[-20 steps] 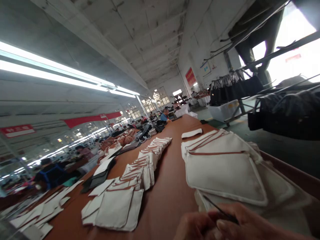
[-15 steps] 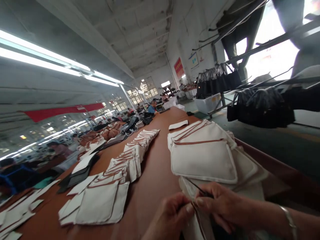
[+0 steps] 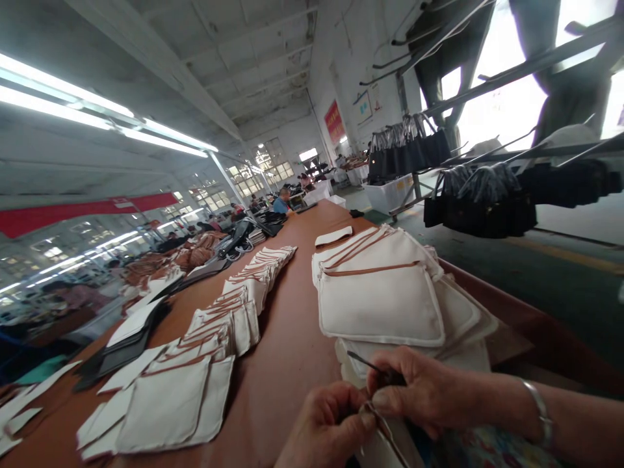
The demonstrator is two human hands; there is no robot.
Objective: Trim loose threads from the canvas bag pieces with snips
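At the table's near edge my left hand (image 3: pixel 329 422) pinches the edge of an off-white fabric piece (image 3: pixel 402 437) with a dark brown edge strip. My right hand (image 3: pixel 422 393) is closed round a thin dark pointed tool (image 3: pixel 361 359), its tip facing up and left; its exact kind is unclear. The thumb and fingers of both hands meet at the strip, hiding the spot between them. Just beyond lies a pile of off-white bag panels (image 3: pixel 380 309) with brown trim.
A long overlapping row of off-white panels (image 3: pixel 166 403) runs along the brown table (image 3: pixel 277 383). Farther left are dark pieces (image 3: pixel 121 348) and brown bundles (image 3: pixel 195 250). Black bags (image 3: pixel 480 208) hang from a rack at right. A person in blue (image 3: pixel 281 203) sits at the far end.
The view has swung slightly right, so the table's contents appear farther left. Both hands stay together at the strip, and the tool's tip has shifted a little to the left.
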